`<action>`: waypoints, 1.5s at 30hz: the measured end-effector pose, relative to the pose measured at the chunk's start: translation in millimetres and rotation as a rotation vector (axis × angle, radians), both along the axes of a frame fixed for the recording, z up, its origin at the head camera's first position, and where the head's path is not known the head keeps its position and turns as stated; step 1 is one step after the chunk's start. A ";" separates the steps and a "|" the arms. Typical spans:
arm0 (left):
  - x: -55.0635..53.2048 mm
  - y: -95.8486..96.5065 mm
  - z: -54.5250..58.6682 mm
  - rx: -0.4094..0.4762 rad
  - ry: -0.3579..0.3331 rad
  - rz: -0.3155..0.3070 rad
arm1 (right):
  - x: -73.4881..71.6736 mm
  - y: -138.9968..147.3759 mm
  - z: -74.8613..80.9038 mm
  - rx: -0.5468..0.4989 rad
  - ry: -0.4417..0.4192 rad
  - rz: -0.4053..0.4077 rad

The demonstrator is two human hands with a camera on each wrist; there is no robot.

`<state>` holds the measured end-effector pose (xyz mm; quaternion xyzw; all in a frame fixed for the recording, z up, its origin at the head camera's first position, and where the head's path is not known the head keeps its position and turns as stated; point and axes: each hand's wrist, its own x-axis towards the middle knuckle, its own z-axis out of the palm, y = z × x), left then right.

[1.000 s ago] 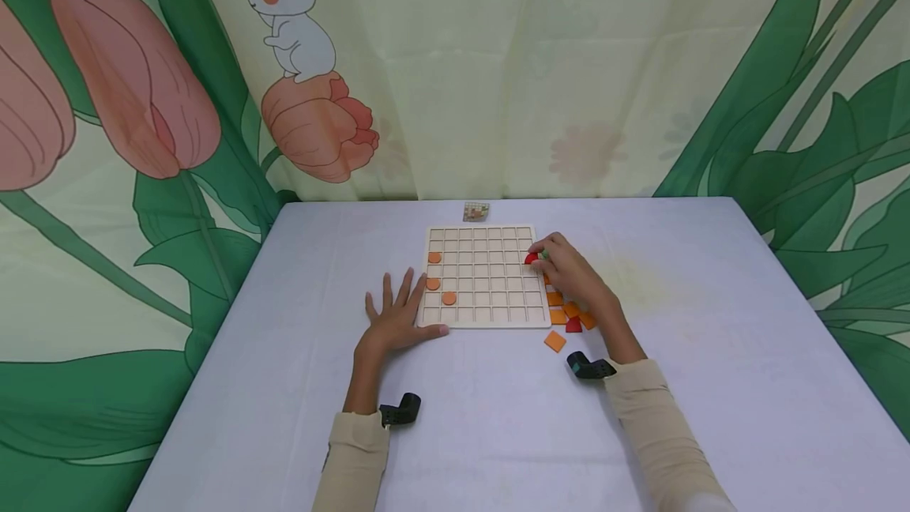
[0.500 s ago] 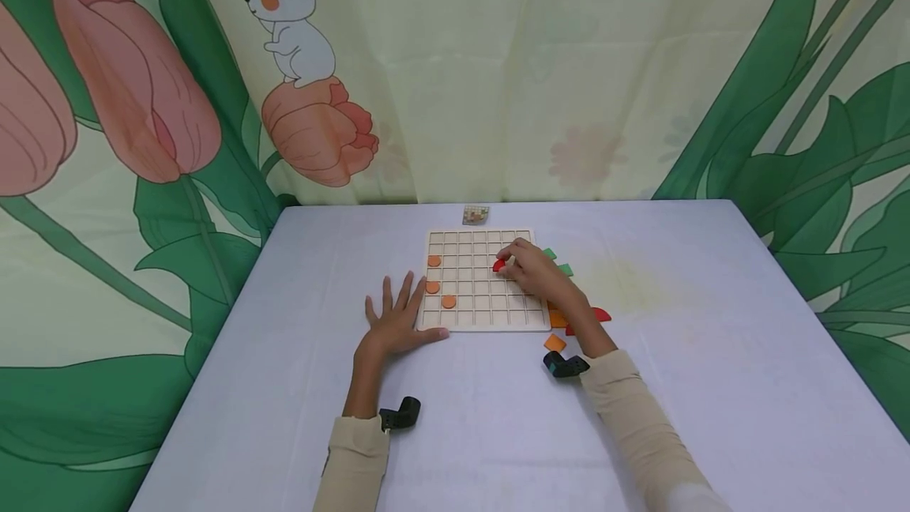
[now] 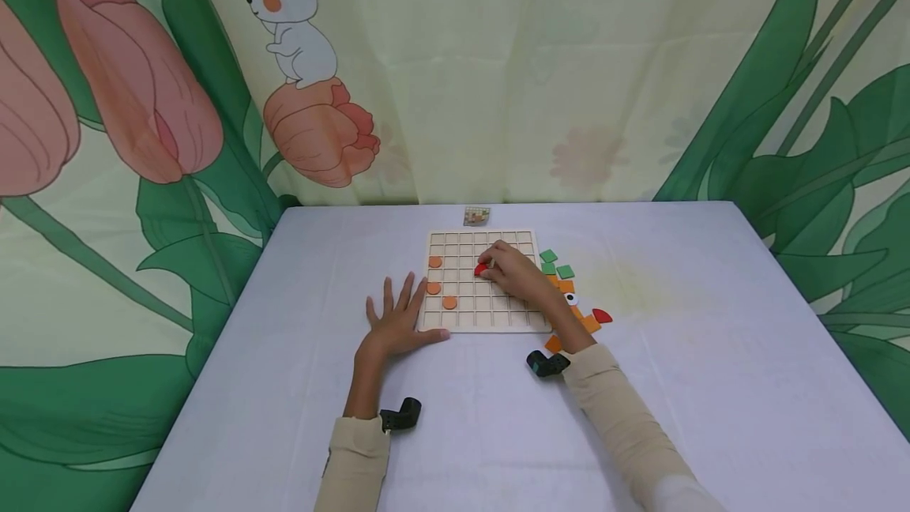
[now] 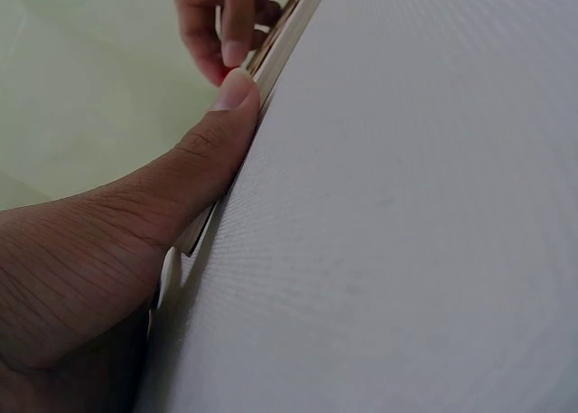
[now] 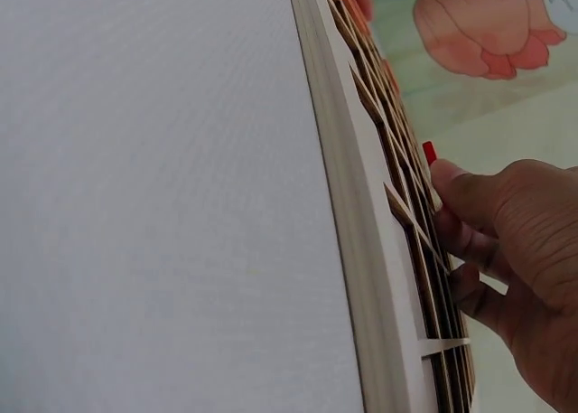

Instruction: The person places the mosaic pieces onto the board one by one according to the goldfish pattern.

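A pale grid board (image 3: 490,322) with raised square cells lies on the table. My right hand (image 3: 522,275) is above its middle and pinches a red quarter-round tile (image 3: 480,269) between thumb and fingers. In the right wrist view the red tile (image 5: 429,151) shows edge-on at the thumb tip, over the board's ridges. My left hand (image 3: 394,324) rests at the board's left edge with fingers spread, its thumb along the near corner. Three orange round discs lie in cells at the left, one being the lower disc (image 3: 449,303).
Right of the board lie green tiles (image 3: 565,271), orange square tiles (image 3: 592,324), a red tile (image 3: 602,315) and a white eye-like disc (image 3: 571,299), partly behind the right arm. A small patterned card or packet (image 3: 476,216) lies beyond the board. A printed curtain (image 3: 455,101) hangs behind.
My right hand has carried the red tile leftward from the board's right edge to over its middle, uncovering the green tiles. The left hand stays in place.
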<state>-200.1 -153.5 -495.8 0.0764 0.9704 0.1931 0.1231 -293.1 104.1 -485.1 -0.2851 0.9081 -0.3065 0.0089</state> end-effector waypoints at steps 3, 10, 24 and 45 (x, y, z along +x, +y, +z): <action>0.8 -0.2 -0.2 0.006 -0.005 0.000 | -1.3 -4.0 -1.2 0.024 0.009 -0.015; 4.5 0.4 0.3 0.002 -0.011 -0.002 | 0.7 -10.8 -2.2 0.039 -0.007 -0.067; 3.8 1.2 0.2 0.015 0.008 -0.002 | -11.3 -28.2 -6.7 0.004 0.013 -0.108; 5.6 3.2 7.7 0.004 0.032 -0.008 | -14.3 -30.4 -8.9 -0.054 0.003 -0.169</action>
